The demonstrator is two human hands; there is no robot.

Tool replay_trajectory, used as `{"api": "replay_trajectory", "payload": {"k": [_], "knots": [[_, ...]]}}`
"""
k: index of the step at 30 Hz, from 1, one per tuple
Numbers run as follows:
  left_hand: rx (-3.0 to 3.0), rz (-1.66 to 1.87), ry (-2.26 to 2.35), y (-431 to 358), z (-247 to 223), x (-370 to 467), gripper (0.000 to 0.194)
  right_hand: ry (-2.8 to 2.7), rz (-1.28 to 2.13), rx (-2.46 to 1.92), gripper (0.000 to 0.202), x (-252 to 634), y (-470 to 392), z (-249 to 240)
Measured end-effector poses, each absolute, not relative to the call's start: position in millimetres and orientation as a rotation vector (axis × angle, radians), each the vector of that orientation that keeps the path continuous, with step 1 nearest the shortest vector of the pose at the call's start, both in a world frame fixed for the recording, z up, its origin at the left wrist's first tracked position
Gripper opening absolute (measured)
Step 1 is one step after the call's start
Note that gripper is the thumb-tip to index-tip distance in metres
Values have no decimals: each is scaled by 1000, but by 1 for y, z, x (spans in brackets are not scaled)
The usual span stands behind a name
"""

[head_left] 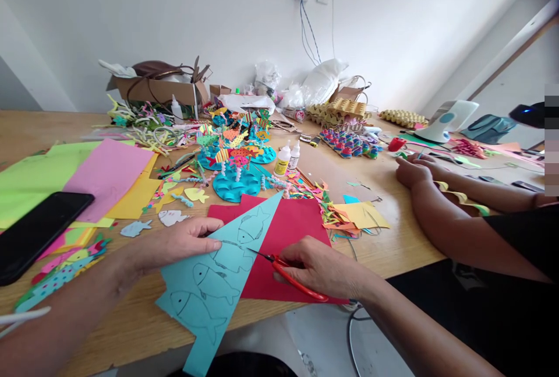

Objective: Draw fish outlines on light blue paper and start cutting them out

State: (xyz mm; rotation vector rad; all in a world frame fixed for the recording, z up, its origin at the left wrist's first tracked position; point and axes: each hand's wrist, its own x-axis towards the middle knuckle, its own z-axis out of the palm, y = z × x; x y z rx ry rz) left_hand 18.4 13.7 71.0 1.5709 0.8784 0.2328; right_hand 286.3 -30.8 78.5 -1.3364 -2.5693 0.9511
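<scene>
My left hand (192, 240) pinches the upper left edge of a light blue sheet of paper (218, 313), thumb on top. Several fish outlines are drawn on the sheet in dark line. In my right hand (318, 263) is a pair of scissors (297, 284) with red handles; the dark blades lie at the sheet, by the drawn fish near its middle. Whether the blades are parted I cannot tell. Beneath the blue sheet lies red paper (292, 225). Cut-out paper fish, one blue (135, 228) and one white (172, 217), rest beyond my left hand.
A black phone (43, 231) lies on coloured sheets (109, 173) at left. Blue bases with paper fish (236, 182), glue bottles (282, 160) and paper scraps (345, 219) stand ahead. At right are a co-worker's arms (419, 182). The table's front edge (271, 307) runs below my hands.
</scene>
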Motion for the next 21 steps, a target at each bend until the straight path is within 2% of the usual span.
{"api": "replay_trajectory", "payload": {"k": [9, 21], "knots": [[1614, 235, 932, 15, 64, 18, 27, -2607, 923, -1306, 37, 290, -29, 72], [1406, 243, 825, 14, 63, 16, 30, -2503, 1193, -1290, 36, 289, -30, 71]]}}
